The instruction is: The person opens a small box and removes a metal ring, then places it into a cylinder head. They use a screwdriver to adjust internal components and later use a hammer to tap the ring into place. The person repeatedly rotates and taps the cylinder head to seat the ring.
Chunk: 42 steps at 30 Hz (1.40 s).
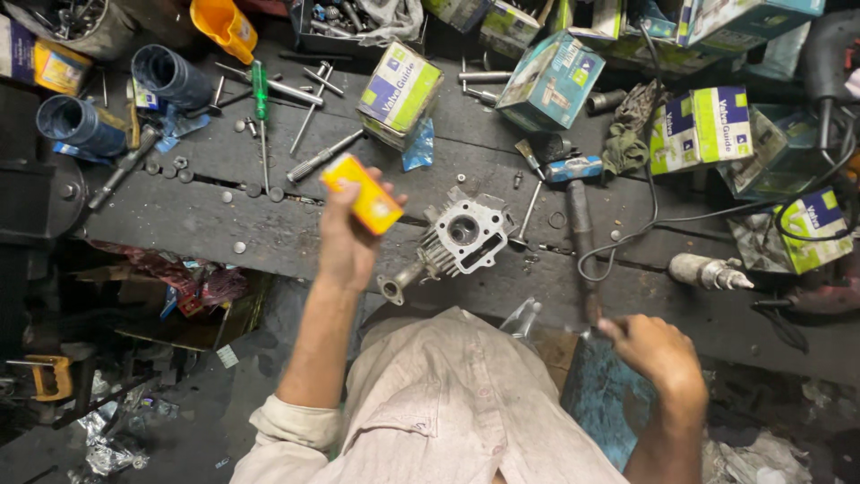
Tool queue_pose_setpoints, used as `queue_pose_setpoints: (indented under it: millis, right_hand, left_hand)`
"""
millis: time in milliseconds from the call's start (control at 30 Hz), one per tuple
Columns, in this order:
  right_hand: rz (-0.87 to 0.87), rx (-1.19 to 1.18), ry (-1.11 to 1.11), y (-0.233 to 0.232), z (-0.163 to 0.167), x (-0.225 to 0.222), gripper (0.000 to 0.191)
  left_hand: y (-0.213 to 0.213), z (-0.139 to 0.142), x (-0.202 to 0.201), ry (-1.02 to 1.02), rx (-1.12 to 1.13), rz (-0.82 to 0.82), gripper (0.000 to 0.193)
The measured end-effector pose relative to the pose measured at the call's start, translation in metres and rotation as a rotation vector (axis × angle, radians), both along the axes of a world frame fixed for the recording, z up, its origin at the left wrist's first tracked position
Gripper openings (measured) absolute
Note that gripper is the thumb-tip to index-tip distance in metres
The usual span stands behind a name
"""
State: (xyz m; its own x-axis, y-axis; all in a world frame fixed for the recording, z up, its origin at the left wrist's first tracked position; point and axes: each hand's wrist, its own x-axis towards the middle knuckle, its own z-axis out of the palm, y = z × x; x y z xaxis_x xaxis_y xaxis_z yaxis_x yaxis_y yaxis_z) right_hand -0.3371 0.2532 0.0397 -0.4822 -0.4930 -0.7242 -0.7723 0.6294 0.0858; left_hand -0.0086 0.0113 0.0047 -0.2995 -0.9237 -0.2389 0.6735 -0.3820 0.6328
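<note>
Small box (pixel 363 202) in left hand (pixel 345 246): yellow-orange. Cylinder head (pixel 461 235): silver-grey metal. Desk (pixel 269 229): dark grey, oil-stained. Screwdriver (pixel 260 90): green handle. Cartons (pixel 400 90) along far edge: white, green, purple blocks. Cup (pixel 224 27) at far edge: orange. Shirt (pixel 448 403): off-white.

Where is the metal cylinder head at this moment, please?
In the head view, the metal cylinder head lies near the middle of the dark workbench, just right of the left hand holding a small yellow box, and left of the dark-handled tool.

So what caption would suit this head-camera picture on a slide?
Left hand lifts a small yellow box over a dark workbench; right hand grips a tool handle beside a cylinder head.
</note>
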Motion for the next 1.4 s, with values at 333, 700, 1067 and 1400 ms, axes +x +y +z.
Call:
queue_pose_setpoints:
  millis: [333, 700, 1067, 1400]
  right_hand:
    - [-0.273, -1.128, -0.915, -0.055, -0.030, 0.093, 0.075]
    - [-0.561, -1.067, -1.230, -0.062, -0.048, 0.082, 0.059]
    - [-0.727, -1.291, -1.239, -0.065, -0.088, 0.101, 0.050]
    - [0.066, -1.385, -0.485, -0.072, -0.038, 0.099, 0.023]
  left_hand:
    - [0.064, 0.005, -0.068, -0.510, -0.458, -0.623, 0.071]
    - [0.061, 0.008, -0.046, -0.696, -0.831, -0.570, 0.043]
    - [0.074, -0.014, -0.048, -0.575, -0.305, -0.577, 0.054]
    - [0.057, -0.001, -0.046, -0.799, -0.462, -0.643, 0.050]
